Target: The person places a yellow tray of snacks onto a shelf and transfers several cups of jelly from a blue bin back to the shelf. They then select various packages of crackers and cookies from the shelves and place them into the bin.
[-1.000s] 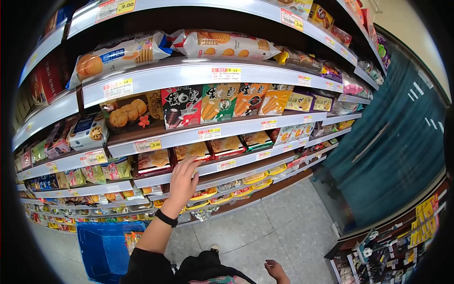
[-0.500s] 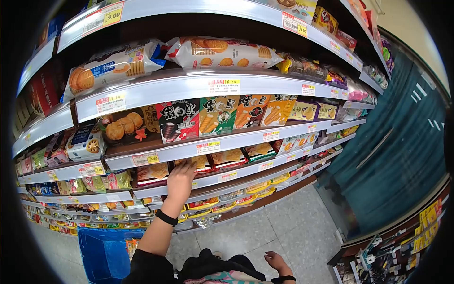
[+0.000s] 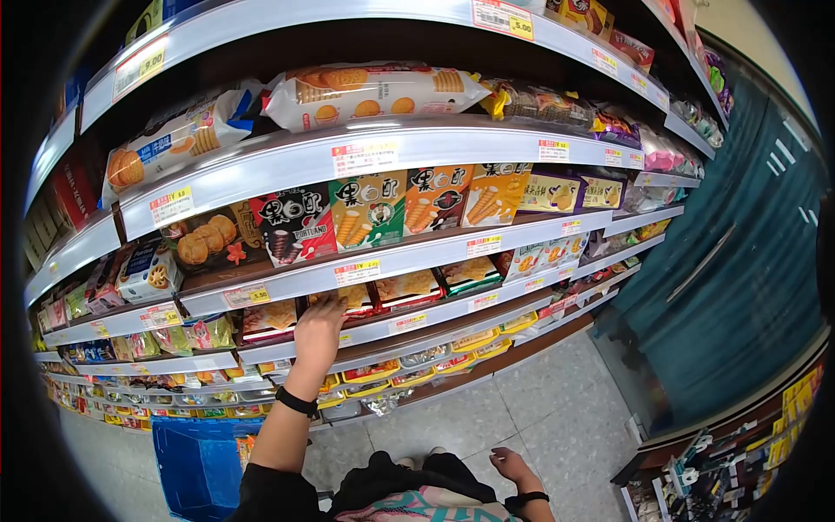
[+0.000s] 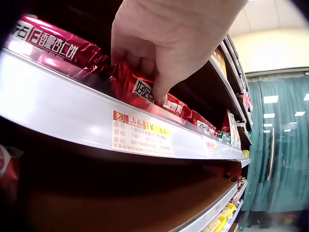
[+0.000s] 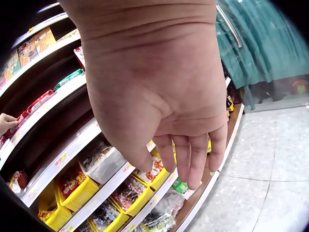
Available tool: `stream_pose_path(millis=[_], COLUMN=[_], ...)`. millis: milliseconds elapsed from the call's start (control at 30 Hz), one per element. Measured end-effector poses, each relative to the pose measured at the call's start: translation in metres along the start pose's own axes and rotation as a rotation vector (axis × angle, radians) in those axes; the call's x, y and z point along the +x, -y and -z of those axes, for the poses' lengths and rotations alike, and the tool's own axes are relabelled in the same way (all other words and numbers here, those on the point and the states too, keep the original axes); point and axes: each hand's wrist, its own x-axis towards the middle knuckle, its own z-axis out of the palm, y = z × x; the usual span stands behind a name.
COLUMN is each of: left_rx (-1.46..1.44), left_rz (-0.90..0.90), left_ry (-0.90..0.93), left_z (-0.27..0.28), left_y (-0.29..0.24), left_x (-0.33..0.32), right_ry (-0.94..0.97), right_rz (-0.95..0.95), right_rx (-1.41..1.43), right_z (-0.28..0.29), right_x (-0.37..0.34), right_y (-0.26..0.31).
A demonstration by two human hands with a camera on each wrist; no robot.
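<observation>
My left hand (image 3: 318, 337) reaches onto a lower shelf at a row of flat biscuit packets. In the left wrist view the thumb of my left hand (image 4: 169, 41) presses the front of a shiny red biscuit packet (image 4: 126, 88), with the fingers curled over its far side. The packet lies behind the shelf's price rail. A magenta packet (image 4: 60, 44) lies left of it, and another red packet (image 4: 200, 123) lies to its right. My right hand (image 5: 159, 101) hangs low by my side, fingers relaxed, holding nothing.
Boxed snacks (image 3: 370, 213) and long biscuit packs (image 3: 374, 94) fill the shelves above. Yellow bins (image 5: 77, 193) of small goods stand lower. A blue basket (image 3: 184, 470) sits on the floor at left. At right is a teal curtain (image 3: 739, 261) behind glass.
My left hand has come down from above the packets and its fingers have closed over one packet. The head view has shifted slightly. My right hand still hangs low.
</observation>
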Motion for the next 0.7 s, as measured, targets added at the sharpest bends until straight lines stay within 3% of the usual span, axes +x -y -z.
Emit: stream_pose_path(millis=[700], left_rx=[-0.026], left_rz=[0.092], left_ry=[0.053], left_z=[0.004], left_y=[-0.007], left_x=[0.002], right_ry=[0.105], right_rz=[0.109], right_rx=[-0.053], right_z=[0.051], right_x=[0.073], right_y=[0.004])
